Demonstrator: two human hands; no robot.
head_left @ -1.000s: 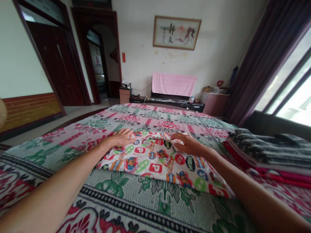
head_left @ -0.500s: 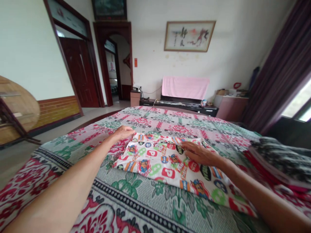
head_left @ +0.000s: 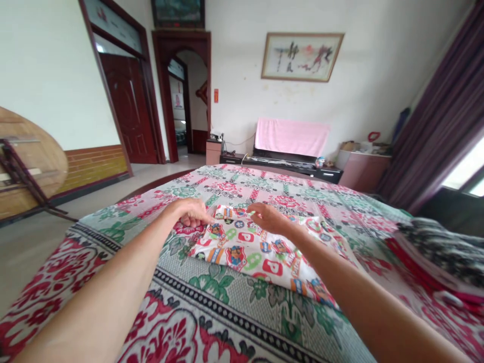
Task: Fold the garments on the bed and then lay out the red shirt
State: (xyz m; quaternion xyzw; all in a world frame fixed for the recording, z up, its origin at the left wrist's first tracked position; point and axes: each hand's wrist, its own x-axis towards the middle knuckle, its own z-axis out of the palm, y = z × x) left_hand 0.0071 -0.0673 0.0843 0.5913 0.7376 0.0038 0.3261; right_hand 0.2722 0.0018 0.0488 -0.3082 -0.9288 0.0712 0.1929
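On the bed (head_left: 242, 307), one folded cartoon-print cloth (head_left: 260, 252) lies amid wide open bedspread, well clear of the one stack of folded linens (head_left: 438, 252) at the right edge. Left hand (head_left: 189, 213) has fingers curled, pinching the cloth's far left corner. Right hand (head_left: 269, 218) pinches the far edge nearby.

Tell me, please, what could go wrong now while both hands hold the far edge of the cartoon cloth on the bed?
The left hand and right hand pinch only the far edge of the cartoon cloth, so lifting there might undo its folds. The near corner lies under the right forearm and may drag. The folded pile sits near the bed's right side; a wide pull could disturb it.
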